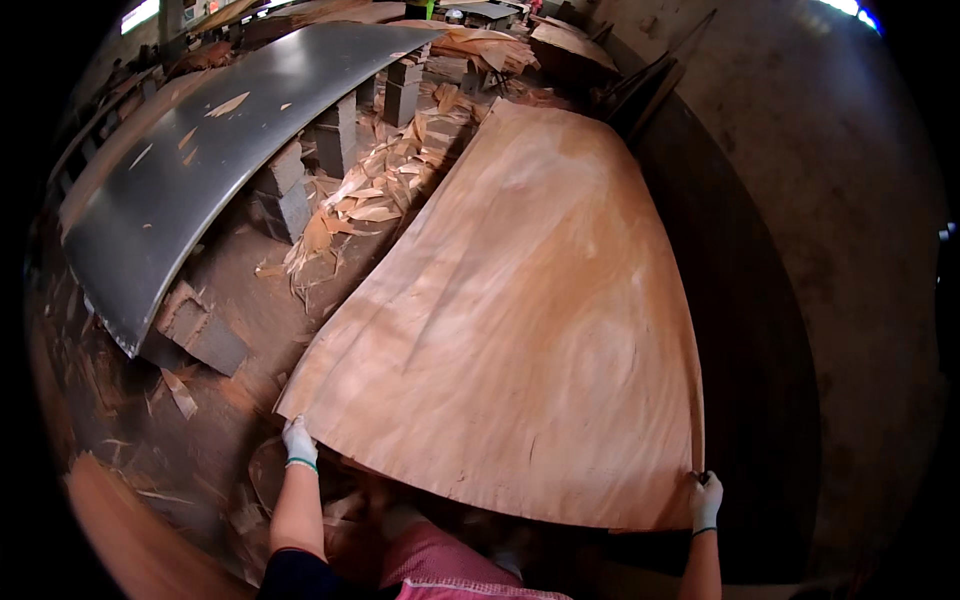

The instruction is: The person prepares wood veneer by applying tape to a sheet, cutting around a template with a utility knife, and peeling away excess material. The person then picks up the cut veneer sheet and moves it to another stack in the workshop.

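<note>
A large, thin sheet of wood veneer (pixel 540 330), reddish tan with wavy grain, stretches away in front of me. My left hand (pixel 299 438), in a white glove with a green cuff, grips its near left corner. At the near right corner my right hand (pixel 706 498), gloved the same way, is closed on the edge, with dark fingertips showing. The sheet's near edge sags slightly between my hands. What lies under the sheet is mostly hidden.
A long dark metal-topped table (pixel 240 130) on grey concrete blocks (pixel 337 135) stands to the left. Broken veneer scraps (pixel 375 195) litter the floor beside it. A dark panel (pixel 745 350) leans along the wall (pixel 840 200) at right. More veneer (pixel 490 48) is piled far back.
</note>
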`<state>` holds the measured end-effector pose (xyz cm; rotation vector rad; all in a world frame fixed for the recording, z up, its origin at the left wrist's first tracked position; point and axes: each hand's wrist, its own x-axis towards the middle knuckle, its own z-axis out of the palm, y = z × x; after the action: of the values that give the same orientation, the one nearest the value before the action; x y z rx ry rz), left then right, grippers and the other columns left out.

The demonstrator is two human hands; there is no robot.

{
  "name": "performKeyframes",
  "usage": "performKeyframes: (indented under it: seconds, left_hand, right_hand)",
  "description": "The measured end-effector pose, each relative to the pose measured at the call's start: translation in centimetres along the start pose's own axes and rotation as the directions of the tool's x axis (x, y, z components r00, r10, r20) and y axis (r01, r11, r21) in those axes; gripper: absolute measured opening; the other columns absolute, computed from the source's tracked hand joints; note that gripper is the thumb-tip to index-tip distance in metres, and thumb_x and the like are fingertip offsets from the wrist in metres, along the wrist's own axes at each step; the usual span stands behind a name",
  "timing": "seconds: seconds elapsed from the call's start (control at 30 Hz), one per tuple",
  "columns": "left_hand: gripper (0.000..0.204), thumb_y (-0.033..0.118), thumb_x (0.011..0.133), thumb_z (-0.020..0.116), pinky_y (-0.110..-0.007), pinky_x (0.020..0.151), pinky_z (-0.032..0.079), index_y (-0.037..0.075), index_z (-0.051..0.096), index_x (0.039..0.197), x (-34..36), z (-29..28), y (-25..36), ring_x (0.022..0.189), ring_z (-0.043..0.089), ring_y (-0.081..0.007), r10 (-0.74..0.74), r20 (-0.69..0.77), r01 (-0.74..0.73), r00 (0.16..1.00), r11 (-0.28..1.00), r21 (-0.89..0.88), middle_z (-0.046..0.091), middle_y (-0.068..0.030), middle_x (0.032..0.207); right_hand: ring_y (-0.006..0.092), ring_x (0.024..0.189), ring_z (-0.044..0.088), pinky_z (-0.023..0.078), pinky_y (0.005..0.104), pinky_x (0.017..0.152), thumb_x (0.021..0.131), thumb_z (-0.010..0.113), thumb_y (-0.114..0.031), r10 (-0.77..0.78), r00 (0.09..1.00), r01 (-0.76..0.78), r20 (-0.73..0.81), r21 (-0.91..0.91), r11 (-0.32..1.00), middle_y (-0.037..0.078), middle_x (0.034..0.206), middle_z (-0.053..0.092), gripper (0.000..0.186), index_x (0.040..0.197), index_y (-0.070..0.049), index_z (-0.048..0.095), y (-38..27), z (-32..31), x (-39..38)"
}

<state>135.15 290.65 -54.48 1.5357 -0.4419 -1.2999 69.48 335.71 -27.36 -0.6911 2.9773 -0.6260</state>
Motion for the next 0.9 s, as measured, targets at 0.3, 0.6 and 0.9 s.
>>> performKeyframes:
  seconds: [0.3, 0.6, 0.9]
  left_hand:
    - [0.038, 0.014, 0.095, 0.052, -0.044, 0.096, 0.048, 0.001, 0.049, 0.13, -6.6, 2.3, -7.6, 0.112, 0.057, -0.0301, -0.002, 0.037, 0.009, 0.999, 0.984, -0.177, 0.058, -0.0152, 0.124]
    - [0.037, 0.017, 0.096, 0.053, -0.048, 0.095, 0.048, 0.006, 0.048, 0.131, -13.2, 1.4, -13.5, 0.114, 0.056, -0.032, -0.075, -0.039, 0.066, 0.996, 0.978, -0.197, 0.054, -0.0138, 0.13]
    - [0.039, 0.018, 0.096, 0.055, -0.05, 0.094, 0.049, 0.01, 0.047, 0.133, -7.1, 3.1, -22.3, 0.115, 0.056, -0.0316, -0.149, -0.105, 0.124, 0.983, 0.968, -0.217, 0.054, -0.0122, 0.13]
  right_hand:
    - [0.0376, 0.084, 0.064, 0.049, 0.0405, 0.073, 0.09, 0.063, -0.014, 0.013, 1.0, -0.008, 0.027, -0.164, 0.986, 0.022, 0.09, 0.067, 0.02, 0.102, 0.002, 0.062, 5.0, 3.8, 4.6]
    - [0.0384, 0.089, 0.064, 0.049, 0.0422, 0.076, 0.091, 0.06, -0.013, 0.176, 0.984, -0.165, 0.02, -0.268, 0.949, 0.02, 0.093, 0.068, 0.022, 0.107, 0.002, 0.06, 6.7, 8.0, 0.1]
    - [0.0398, 0.087, 0.064, 0.05, 0.0443, 0.074, 0.092, 0.06, -0.017, 0.131, 0.991, -0.124, 0.015, -0.227, 0.966, 0.021, 0.095, 0.068, 0.025, 0.11, 0.0, 0.059, 9.2, 15.2, 4.1]
